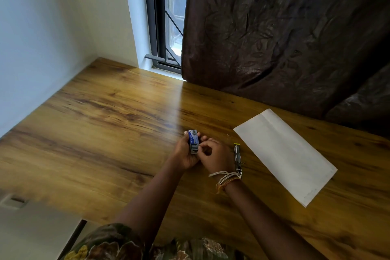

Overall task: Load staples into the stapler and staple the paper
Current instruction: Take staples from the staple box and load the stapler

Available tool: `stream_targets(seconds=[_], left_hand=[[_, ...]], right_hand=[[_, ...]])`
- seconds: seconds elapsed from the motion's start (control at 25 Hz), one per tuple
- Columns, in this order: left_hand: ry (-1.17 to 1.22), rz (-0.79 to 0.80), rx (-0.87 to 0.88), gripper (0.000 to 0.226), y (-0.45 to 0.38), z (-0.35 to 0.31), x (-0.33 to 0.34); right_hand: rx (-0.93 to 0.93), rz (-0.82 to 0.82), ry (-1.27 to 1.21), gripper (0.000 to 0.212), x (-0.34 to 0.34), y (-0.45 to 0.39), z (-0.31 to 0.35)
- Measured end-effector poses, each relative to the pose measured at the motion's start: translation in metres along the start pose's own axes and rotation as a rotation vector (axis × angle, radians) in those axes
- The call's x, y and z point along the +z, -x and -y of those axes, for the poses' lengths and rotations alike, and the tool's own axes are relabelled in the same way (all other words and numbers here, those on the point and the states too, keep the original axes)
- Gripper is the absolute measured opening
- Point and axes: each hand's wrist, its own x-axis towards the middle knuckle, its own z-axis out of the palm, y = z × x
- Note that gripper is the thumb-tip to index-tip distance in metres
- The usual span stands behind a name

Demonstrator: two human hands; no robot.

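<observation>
Spreading across most of the view, the wooden surface (105, 116) runs back to a white wall and a barred window (166, 17). A dark brown curtain (285, 34) hangs over the right part of the window and bunches down onto the far right edge of the surface. The paper (285, 154), white and folded long, lies flat on the right side, set at a slant and well clear of the hands. Both bare forearms reach in from the bottom, above a patterned garment. The left hand (185, 154) is wrapped around a small blue staple box (193, 140), held upright just above the surface. The right hand (215, 154) is curled, its fingertips (201, 143) pinched at the lower end of the box; whether they hold anything from inside cannot be told. White and orange threads (225, 178) circle the right wrist. The stapler (237, 159), slim, metal and yellow-tipped, lies on the surface just beside the right hand, between it and the paper, untouched.
</observation>
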Motion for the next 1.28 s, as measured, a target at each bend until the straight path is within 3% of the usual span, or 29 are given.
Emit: stream_targets(seconds=[0.16,0.36,0.44,0.56,0.68,0.8,1.12,1.28], left_hand=[[0.030,-0.013,0.018,0.057,0.001,0.000,0.004],[0.028,-0.002,0.035,0.056,0.000,0.001,0.005],[0.056,-0.008,0.033,0.056,-0.001,0.000,0.005],[0.094,-0.013,0.020,0.056,-0.002,0.000,0.003],[0.067,0.018,0.011,0.057,-0.002,-0.001,0.001],[0.064,0.021,0.001,0.058,-0.003,-0.001,0.001],[0.116,0.020,-0.029,0.060,-0.015,-0.001,-0.011],[-0.019,0.040,-0.017,0.055,-0.020,-0.003,-0.009]], right_hand=[[0.302,-0.097,-0.330,0.004,-0.001,-0.002,0.000],[0.631,0.066,-0.913,0.002,-0.010,0.000,0.003],[0.701,0.080,-1.053,0.017,-0.013,0.000,0.004],[0.630,0.107,-0.867,0.026,-0.017,0.001,0.006],[0.225,0.148,-0.478,0.008,-0.018,0.008,0.011],[0.010,0.118,-0.249,0.012,-0.012,0.010,0.011],[-0.076,0.079,-0.084,0.016,-0.002,-0.004,0.003],[-0.105,0.085,-0.015,0.011,0.002,-0.003,-0.008]])
